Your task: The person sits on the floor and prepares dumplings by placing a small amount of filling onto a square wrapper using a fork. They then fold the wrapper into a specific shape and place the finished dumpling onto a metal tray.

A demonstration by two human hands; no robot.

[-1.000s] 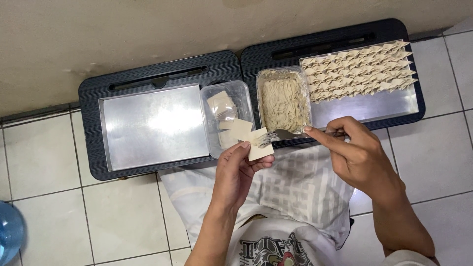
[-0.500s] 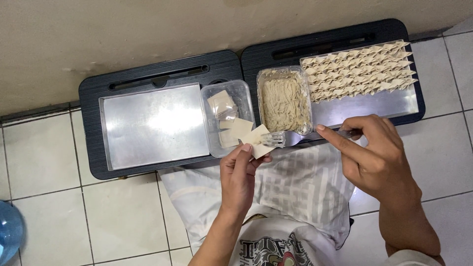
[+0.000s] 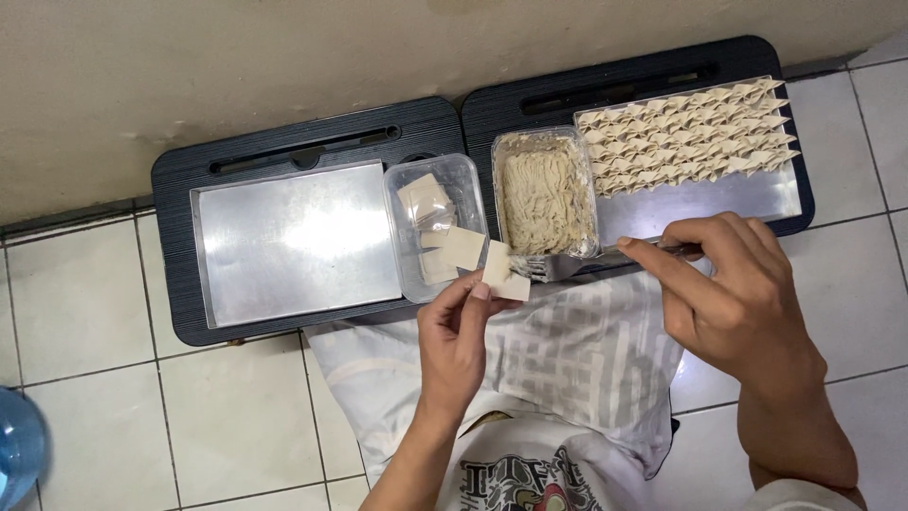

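Observation:
My left hand [image 3: 461, 331] holds a square dumpling wrapper [image 3: 501, 272] by its lower edge, just in front of the trays. My right hand [image 3: 733, 289] grips a metal fork [image 3: 558, 266] whose tines rest against the wrapper and carry a bit of pale filling. Right behind the fork stands a clear tub of minced filling [image 3: 547, 189]. A second clear tub [image 3: 435, 222] to its left holds more square wrappers, one hanging over its rim.
Two black lap trays stand side by side against the wall. The left one carries a bare metal pan [image 3: 293, 241]. The right one carries a metal pan [image 3: 747, 194] with several rows of folded dumplings [image 3: 686, 134]. A patterned cloth [image 3: 577, 360] covers my lap. A blue bottle [image 3: 19, 454] sits bottom left.
My right hand has drawn the fork out of the filling tub and brought its tines onto the wrapper. My left hand has kept the wrapper in nearly the same place.

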